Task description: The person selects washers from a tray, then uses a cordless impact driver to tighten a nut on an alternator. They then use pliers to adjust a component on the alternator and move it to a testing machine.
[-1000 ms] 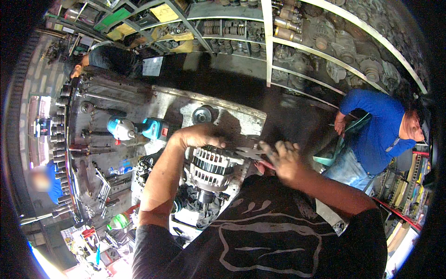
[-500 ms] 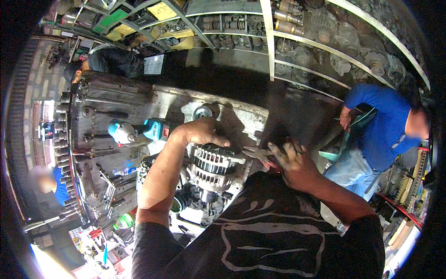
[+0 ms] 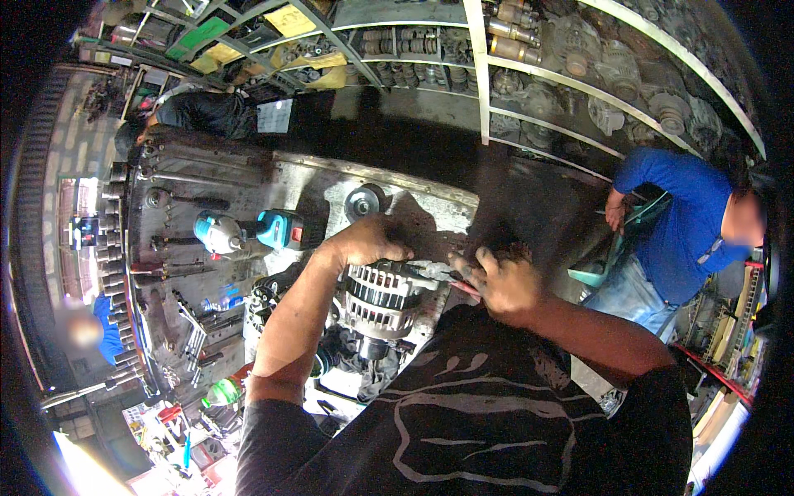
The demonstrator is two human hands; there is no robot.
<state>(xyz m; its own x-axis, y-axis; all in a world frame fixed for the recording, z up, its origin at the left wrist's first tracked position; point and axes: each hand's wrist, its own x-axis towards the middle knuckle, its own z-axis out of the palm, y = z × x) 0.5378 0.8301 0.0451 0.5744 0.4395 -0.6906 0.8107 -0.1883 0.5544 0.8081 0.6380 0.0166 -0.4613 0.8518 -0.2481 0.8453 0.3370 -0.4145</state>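
- The alternator (image 3: 379, 304), with its slotted pale metal housing, sits near the centre of the frame on the table (image 3: 451, 213), its shaft end toward the bottom of the picture.
- The left hand (image 3: 368, 241) lies over the upper end of the housing, its fingers curled down at that edge; their undersides are hidden, so I cannot tell whether they grip or only press.
- The right hand (image 3: 500, 281), right of centre, has its fingers closed around a red-handled tool (image 3: 465, 288) that looks like pliers. Its metal tip points left, at the upper right edge of the housing; whether it touches there is too small to tell.
- To work well here, let the left palm bear down firmly on the housing, since no clamp shows and a light hold could let it rock or turn.
- Seat the tip squarely before squeezing, and pull in a straight line; a slanted bite would likely slip and scrape the metal.
- The left fingertips lie near the tip's line, so setting them a little further left would be safer.
- The grooved pulley (image 3: 361, 202) above the left hand and the teal power tool (image 3: 281, 231) to its left leave the right side freer for the elbow.
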